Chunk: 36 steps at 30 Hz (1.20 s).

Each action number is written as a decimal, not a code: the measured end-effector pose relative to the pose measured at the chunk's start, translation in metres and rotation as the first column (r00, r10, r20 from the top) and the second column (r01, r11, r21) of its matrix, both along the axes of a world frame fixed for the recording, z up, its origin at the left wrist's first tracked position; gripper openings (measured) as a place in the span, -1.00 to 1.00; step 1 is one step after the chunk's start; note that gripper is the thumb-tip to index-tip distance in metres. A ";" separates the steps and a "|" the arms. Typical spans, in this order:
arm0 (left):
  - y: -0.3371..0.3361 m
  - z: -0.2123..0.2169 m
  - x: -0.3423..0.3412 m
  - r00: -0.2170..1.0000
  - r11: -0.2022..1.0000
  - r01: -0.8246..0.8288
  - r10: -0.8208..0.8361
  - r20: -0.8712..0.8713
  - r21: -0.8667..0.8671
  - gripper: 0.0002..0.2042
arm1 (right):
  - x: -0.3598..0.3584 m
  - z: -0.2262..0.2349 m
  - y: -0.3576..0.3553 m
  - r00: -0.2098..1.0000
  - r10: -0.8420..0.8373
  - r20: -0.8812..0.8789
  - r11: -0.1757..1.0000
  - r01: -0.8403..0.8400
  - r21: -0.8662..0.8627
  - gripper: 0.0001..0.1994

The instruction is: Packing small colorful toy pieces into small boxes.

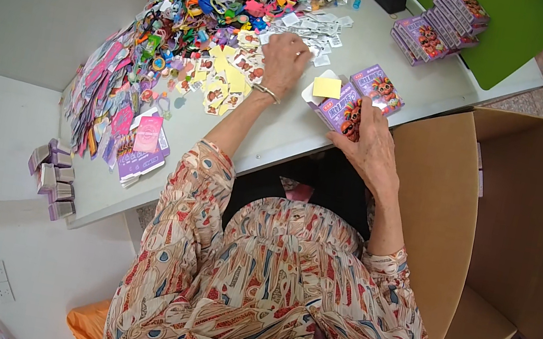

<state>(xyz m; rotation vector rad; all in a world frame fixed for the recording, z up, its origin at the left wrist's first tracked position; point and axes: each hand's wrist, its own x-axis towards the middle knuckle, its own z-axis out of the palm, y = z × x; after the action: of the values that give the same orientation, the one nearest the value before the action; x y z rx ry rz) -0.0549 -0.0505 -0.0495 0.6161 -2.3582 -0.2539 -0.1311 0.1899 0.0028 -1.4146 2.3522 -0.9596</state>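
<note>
Mid-packing: right hand clamps an open purple box while left hand, fingers curled, picks among paper slips, which likely go inside next.

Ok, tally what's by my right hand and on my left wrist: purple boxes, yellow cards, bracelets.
Purple boxes: 2, an open box held in the right hand and a closed box beside it
Yellow card: 1
Bracelet: 1
Total: 4

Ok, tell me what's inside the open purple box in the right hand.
A yellow card lies at the open end of the purple box gripped by the right hand. Anything deeper is hidden by the box walls and flap.
</note>
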 end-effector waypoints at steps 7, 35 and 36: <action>0.030 0.065 0.038 0.960 0.910 0.238 -0.167 -0.225 0.339 -0.86 | -0.001 -0.001 -0.007 0.999 0.029 -0.028 1.000 -0.029 0.002 -0.20; 0.025 0.081 0.122 0.968 0.460 0.251 -0.117 -0.222 0.852 -0.71 | 0.037 0.001 -0.035 0.980 0.198 -0.033 0.980 -0.198 0.020 -0.24; 0.009 0.083 0.131 0.979 0.493 0.183 -0.010 -0.205 0.851 -0.71 | 0.038 0.002 -0.037 0.979 0.198 -0.036 0.980 -0.198 0.018 -0.24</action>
<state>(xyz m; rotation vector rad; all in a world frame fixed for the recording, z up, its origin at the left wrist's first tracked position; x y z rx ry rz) 0.0765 -0.0412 0.0338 0.8562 -1.9472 -1.5727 -0.0936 0.1533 0.0047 -1.6381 2.1873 -0.8664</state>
